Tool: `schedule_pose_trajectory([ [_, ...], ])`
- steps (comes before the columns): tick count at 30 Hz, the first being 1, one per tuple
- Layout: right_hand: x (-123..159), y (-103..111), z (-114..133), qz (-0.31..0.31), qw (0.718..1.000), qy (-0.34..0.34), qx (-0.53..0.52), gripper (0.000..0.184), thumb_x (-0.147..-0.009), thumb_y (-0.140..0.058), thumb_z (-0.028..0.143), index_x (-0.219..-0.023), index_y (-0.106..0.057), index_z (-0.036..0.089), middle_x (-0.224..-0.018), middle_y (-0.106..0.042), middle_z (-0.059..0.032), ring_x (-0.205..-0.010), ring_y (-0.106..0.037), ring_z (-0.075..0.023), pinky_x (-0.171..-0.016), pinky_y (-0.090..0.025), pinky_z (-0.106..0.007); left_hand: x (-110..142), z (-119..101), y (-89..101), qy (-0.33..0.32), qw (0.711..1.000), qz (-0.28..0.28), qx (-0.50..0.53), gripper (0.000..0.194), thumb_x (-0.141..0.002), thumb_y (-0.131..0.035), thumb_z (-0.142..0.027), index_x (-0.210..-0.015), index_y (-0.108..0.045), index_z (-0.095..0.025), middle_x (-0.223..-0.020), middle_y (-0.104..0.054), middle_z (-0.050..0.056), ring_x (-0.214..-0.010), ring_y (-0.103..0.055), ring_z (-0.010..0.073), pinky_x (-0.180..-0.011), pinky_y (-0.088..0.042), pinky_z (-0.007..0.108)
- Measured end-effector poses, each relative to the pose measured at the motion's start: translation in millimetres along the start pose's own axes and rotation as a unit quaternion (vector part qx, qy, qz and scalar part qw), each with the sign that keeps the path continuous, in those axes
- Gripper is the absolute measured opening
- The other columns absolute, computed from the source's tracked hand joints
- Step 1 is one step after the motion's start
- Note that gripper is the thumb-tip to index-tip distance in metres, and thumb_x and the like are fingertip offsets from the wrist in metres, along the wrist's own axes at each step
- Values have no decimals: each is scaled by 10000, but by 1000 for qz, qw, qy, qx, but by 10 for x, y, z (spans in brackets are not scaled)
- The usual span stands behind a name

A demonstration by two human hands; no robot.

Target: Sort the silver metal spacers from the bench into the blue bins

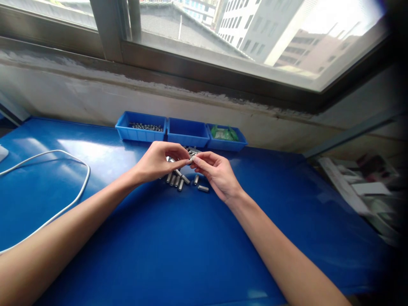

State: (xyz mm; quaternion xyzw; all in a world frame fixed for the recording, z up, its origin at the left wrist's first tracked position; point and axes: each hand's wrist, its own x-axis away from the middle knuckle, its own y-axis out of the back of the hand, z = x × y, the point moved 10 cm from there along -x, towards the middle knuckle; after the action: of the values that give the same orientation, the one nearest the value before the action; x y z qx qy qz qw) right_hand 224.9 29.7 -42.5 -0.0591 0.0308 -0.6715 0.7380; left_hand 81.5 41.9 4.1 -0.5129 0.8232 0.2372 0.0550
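Note:
My left hand (162,161) and my right hand (216,172) meet fingertip to fingertip over the blue table. Thumbs and fingers of both are closed in a pinch around a small silvery metal part (192,158), mostly covered by the fingertips, so its exact kind cannot be made out. Beneath and between the hands lies a loose group of short metal cylinders (177,180). Two of them sit a little apart, one metal cylinder (203,188) lying sideways near my right palm. More metal pieces behind the fingers are partly hidden.
Three blue bins stand in a row by the wall: a left bin (137,134) with many small metal pieces, a middle bin (188,140), and a right bin (225,145) holding a green plastic bag (225,133). A white cable (86,178) curves across the table's left side.

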Motion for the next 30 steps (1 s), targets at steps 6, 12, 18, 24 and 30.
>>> schedule_pose_trajectory([
  [6, 14, -30, -2, 9, 1000, -10, -17, 271, -700, -885, 380, -865, -765, 202, -855, -782, -32, -768, -731, -149, -737, -549, -259, 11, -59, 9, -13, 1000, -7, -3, 250, -815, -745, -407, -856, -718, -162, -832, -741, 61, -743, -685, 174, -710, -567, 262],
  [12, 25, -60, 23, 14, 1000, -9, 0, 292, -730, -854, 417, -916, -788, 202, -937, -787, -58, -794, -724, -154, -750, -555, -271, 15, -21, 67, 7, 1000, -26, 10, 271, -795, -749, -417, -853, -697, -158, -824, -735, 61, -744, -690, 179, -704, -574, 266],
  [18, 27, -19, 97, 3, 999, 24, 47, 269, -793, -799, 427, -911, -772, 186, -924, -776, -61, -791, -708, -157, -732, -559, -277, 19, 149, 341, 60, 990, -127, 31, 284, -753, -798, -402, -893, -702, -174, -794, -753, 51, -735, -721, 203, -672, -583, 274],
  [24, 90, 84, 382, -48, 948, 154, 274, 242, -906, -674, 430, -926, -756, 204, -929, -780, -52, -833, -716, -206, -775, -565, -336, 184, 438, 942, 83, 927, -359, 66, 289, -779, -791, -425, -915, -746, -173, -817, -761, 74, -782, -755, 228, -774, -636, 350],
  [30, 182, 64, 613, -70, 814, 296, 495, 159, -950, -607, 267, -999, -749, 214, -1039, -768, -74, -1021, -675, -264, -943, -524, -428, 209, 551, 993, 94, 912, -382, 120, 375, -788, -790, -415, -1058, -722, -164, -903, -772, 82, -874, -765, 236, -866, -639, 380],
])
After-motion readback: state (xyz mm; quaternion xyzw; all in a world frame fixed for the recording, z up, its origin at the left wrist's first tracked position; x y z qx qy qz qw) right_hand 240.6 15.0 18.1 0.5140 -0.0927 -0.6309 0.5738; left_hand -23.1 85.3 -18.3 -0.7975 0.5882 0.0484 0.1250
